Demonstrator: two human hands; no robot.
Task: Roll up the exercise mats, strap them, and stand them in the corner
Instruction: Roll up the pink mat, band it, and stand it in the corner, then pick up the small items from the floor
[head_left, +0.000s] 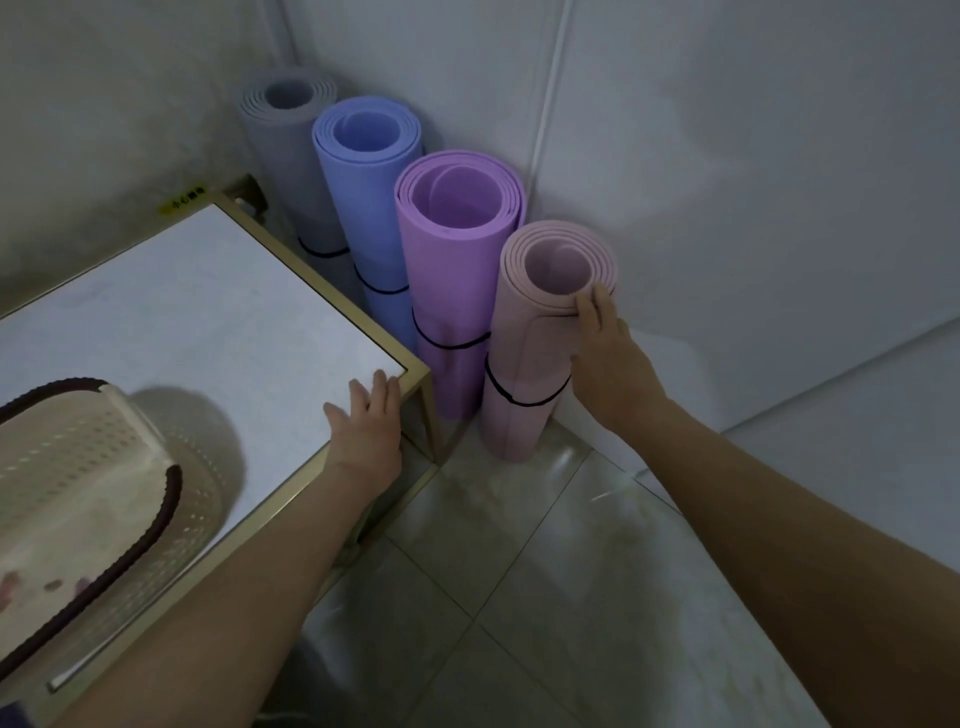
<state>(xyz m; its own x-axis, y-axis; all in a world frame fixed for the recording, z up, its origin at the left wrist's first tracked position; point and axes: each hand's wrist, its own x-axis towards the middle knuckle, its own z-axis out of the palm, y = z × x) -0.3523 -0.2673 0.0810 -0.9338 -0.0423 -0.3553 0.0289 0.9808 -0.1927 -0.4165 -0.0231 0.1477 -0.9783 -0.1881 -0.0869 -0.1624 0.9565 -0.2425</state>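
Four strapped mats (447, 291) stand along the wall (727, 182) in the corner, right hand (608, 358) gripping the pink mat (524, 343) at its top rim, left hand (366, 421) spread flat on the table (208, 322) corner

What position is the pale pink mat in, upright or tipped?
Upright: the pale pink mat stands on end on the floor, spiral end up, right hand holding its top rim.

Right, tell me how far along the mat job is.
Done: grey mat, blue mat and purple mat stand rolled and strapped by the wall. In hand: right hand grips the strapped pink mat at its rim; left hand rests on the table. Left: just letting go.
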